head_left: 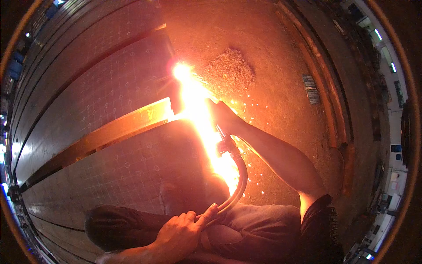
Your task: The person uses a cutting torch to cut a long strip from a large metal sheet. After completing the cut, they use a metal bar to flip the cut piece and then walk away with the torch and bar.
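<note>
Metalworking workshop, hose-fed torch [227,144], flying sparks [233,102], long metal beam [127,122], tube lights [378,34]

Floor [281,110]: brown, kinda gritty-looking, middle to right
Dark heap [231,68]: loose crumbly stuff, far middle
Striped flat thing [311,89]: right side
Long bars [326,70]: farther right, running near to far

Debris pile [231,68] on flr [272,110]. Rel. to pile: slatted pc [310,89] to R, long rails [332,94] farther R, strip lights [378,34] far R, blue stuff [15,66] far L.
</note>
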`<state>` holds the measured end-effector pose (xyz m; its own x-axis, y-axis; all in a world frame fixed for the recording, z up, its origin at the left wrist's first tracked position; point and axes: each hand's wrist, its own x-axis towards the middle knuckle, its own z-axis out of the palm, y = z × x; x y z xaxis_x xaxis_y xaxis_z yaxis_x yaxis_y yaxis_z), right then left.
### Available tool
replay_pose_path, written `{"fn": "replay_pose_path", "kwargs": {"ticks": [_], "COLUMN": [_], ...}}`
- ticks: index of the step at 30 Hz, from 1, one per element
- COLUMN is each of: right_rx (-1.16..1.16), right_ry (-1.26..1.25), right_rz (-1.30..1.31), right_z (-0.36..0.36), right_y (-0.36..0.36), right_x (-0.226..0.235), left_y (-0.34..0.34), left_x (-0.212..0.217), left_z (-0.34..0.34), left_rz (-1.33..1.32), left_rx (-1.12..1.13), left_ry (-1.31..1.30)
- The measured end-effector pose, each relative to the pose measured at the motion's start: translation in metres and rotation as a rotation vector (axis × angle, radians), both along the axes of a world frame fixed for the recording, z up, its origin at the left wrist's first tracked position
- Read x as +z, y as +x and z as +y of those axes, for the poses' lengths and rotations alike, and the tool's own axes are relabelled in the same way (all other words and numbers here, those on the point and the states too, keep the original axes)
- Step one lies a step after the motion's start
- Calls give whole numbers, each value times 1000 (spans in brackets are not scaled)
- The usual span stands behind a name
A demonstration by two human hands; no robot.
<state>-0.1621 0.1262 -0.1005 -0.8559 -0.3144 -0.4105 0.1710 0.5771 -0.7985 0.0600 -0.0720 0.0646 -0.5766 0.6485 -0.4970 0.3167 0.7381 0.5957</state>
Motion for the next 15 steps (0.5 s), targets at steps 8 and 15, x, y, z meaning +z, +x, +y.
{"fn": "replay_pose_path", "kwargs": {"ticks": [8, 15], "right_rx": [-44, -184], "right_ry": [-82, -162], "right_rz": [7, -180], "right_z": [2, -5], "right_y": [2, 2], "right_x": [3, 13], "left_y": [-1, -2], "left_x": [1, 3], "left_z": [1, -1], "left_rz": [6, -24], "left_rx": [-5, 9], "left_ry": [-1, 3]}}
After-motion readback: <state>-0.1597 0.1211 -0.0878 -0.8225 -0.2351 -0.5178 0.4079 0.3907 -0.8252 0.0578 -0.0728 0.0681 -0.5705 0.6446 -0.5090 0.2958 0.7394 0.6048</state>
